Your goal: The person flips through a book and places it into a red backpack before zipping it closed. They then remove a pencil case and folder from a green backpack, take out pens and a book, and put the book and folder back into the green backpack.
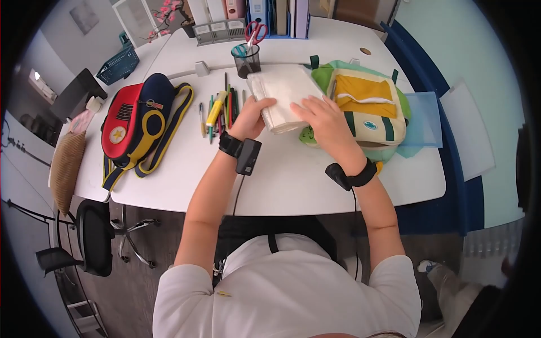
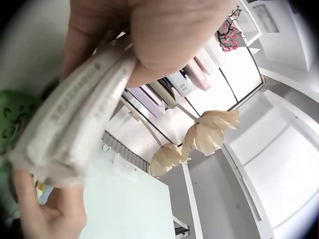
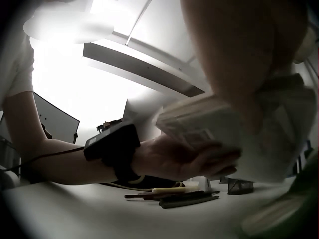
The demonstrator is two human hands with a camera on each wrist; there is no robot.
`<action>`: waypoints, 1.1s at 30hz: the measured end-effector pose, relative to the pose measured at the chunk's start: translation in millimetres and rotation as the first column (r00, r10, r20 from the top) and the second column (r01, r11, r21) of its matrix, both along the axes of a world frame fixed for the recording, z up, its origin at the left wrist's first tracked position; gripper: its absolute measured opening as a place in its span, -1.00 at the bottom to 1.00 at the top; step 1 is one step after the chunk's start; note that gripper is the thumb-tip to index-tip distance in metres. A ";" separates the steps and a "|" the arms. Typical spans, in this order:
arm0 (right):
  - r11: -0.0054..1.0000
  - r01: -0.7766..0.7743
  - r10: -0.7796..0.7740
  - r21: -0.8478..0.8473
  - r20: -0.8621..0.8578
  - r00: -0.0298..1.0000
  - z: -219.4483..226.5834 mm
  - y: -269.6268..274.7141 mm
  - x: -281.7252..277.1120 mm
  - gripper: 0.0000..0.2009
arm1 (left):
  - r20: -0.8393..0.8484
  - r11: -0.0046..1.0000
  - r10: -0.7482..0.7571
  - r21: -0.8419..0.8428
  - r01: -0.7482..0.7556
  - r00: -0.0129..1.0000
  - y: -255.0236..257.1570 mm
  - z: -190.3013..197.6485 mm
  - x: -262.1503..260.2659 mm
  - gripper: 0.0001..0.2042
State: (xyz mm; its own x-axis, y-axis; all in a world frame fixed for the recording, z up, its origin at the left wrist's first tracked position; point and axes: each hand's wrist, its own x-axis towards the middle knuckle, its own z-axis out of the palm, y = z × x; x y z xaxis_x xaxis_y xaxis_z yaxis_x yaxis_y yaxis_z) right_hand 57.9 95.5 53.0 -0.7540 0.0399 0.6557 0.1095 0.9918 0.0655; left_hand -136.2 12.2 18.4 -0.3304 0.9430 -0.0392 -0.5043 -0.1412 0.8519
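Step in hand looks like squaring up or shifting the grip on a white film-wrapped stack (image 1: 280, 89), both hands on it. Stack sits raised over the middle of the desk (image 1: 163, 194), nearer the far edge than the near one, between the loose pens (image 1: 216, 108) and the green-and-cream backpack (image 1: 375, 125), just in front of the mesh cup (image 1: 246, 61).

Left hand (image 1: 249, 120): firm clamp on the left side, thumb on top, fingers underneath. Right hand (image 1: 327, 124): fingers fairly straight, laid over the right part, no clear pinch; pressure can't be told.

Next move, as judged: left keeps the clamp, right either flattens the film or takes a proper hold on the right side before any transfer. Loose wrap could slip if left relaxes first.

Looks: boxy, pale, soft-edged, clear crinkly film. Left wrist view shows two layers side-on with faint grey print, too blurred to read. Contents unclear; probably squashy.
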 end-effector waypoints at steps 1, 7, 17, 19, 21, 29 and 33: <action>0.996 -0.023 0.031 -0.084 0.094 0.995 -5.7 3.2 1.5 -0.65 | -0.030 1.000 0.014 -0.012 -0.014 0.999 1.6 -10.3 -3.4 -0.56; 0.829 0.190 0.054 -0.526 0.413 0.909 -4.6 35.7 -13.7 -0.51 | -0.106 0.999 -0.026 -0.029 0.023 0.994 9.0 -30.7 -10.6 -0.49; 0.746 0.463 -0.286 -0.479 0.398 0.872 -45.2 59.0 -27.1 -0.63 | -0.661 0.974 0.108 -0.077 -0.211 0.742 10.6 -48.5 -6.6 -0.20; 0.765 0.482 -0.339 -0.428 0.369 0.865 -43.3 59.5 -26.3 -0.71 | -0.626 0.981 0.054 -0.114 -0.160 0.778 9.5 -54.2 -10.6 -0.23; 0.757 0.519 -0.403 -0.397 0.341 0.849 -38.2 57.3 -24.1 -0.79 | -0.571 0.984 0.003 -0.146 -0.106 0.821 5.6 -53.9 -10.4 -0.24; 0.748 0.364 -0.351 -0.555 0.135 0.927 -17.9 57.8 -3.0 -0.85 | -0.680 0.974 -0.015 -0.176 -0.144 0.733 20.3 -52.3 5.2 -0.18; 0.583 0.212 -0.195 -0.784 0.119 0.974 -8.0 60.8 0.3 -0.77 | -0.780 0.983 -0.015 -0.127 -0.135 0.626 42.3 -88.6 -9.7 -0.30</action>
